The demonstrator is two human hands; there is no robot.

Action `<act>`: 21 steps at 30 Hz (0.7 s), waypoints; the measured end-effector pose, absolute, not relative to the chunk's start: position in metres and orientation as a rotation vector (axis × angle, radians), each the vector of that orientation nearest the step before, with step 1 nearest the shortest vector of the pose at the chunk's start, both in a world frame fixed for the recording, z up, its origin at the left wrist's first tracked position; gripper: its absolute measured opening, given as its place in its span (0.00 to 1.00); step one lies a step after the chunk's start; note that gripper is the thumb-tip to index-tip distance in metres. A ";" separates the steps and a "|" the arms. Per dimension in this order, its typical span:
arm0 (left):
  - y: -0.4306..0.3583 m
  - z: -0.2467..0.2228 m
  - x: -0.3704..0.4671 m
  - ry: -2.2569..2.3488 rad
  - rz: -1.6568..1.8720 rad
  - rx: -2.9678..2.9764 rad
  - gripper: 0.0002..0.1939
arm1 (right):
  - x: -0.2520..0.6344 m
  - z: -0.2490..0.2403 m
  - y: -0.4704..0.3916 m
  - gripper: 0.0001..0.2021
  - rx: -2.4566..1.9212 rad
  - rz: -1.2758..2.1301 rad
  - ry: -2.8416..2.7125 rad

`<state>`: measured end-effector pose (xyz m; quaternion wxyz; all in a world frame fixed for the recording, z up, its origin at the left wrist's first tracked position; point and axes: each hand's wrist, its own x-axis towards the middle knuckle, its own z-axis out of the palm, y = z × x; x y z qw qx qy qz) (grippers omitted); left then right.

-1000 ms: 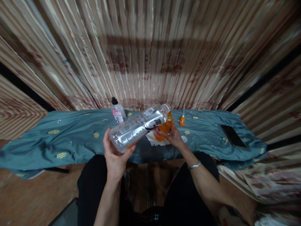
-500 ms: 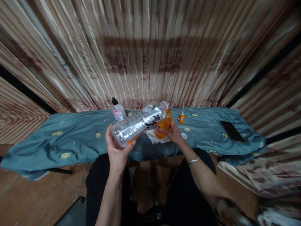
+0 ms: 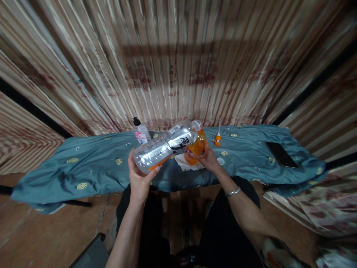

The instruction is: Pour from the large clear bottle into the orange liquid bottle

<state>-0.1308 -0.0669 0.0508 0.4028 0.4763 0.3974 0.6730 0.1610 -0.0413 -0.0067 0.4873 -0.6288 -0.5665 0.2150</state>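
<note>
If the left hand wobbles, the tilted, silver-labelled clear plastic bottle it grips could spill past the translucent orange plastic bottle clasped in the right hand over the teal-clothed table

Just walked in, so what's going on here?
A person's left hand holds a big bottle tilted, its neck by the top of the orange bottle in the right hand. I can't tell whether anything flows. An orange pump stands tube-up beyond the right hand; a white disc and, farther right, a phone lie on the cloth.
</note>
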 end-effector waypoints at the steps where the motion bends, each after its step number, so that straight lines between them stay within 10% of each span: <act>1: -0.067 0.051 -0.130 1.002 1.694 1.180 0.58 | 0.161 -0.006 -0.042 0.37 -1.535 0.526 -1.371; 21: -0.083 0.049 -0.124 0.956 1.671 1.032 0.50 | 0.162 -0.007 -0.043 0.42 -1.531 0.528 -1.390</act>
